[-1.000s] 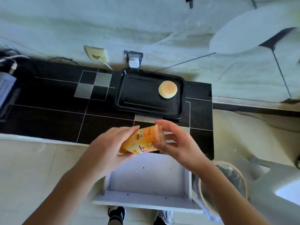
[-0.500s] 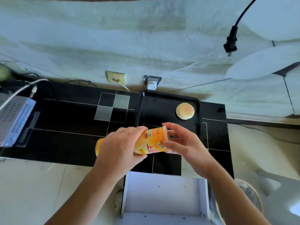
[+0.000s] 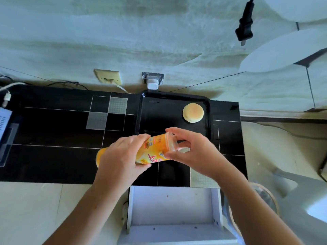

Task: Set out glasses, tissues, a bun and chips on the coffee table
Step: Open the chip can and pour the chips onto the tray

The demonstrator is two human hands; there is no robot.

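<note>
An orange chips can point(image 3: 155, 149) lies sideways in mid-air over the black tiled table point(image 3: 53, 138). My left hand point(image 3: 120, 160) grips its body from the left. My right hand point(image 3: 191, 152) pinches the clear plastic lid point(image 3: 172, 144) at the can's right end. Behind them a black tray point(image 3: 159, 112) rests on the table against the wall, with a round pale bun point(image 3: 193, 113) in its far right corner. No glasses or tissues are in sight.
An open white drawer point(image 3: 173, 209) juts out below the table toward me. A round bin point(image 3: 261, 197) stands at its right. A grey device point(image 3: 5, 124) sits at the table's left edge. Wall sockets point(image 3: 153, 80) and a hanging black plug point(image 3: 244, 29) are behind.
My view has tilted up, so table and tray sit lower in frame. Both hands kept hold of the can, and the right hand's fingers have shifted around the lid.
</note>
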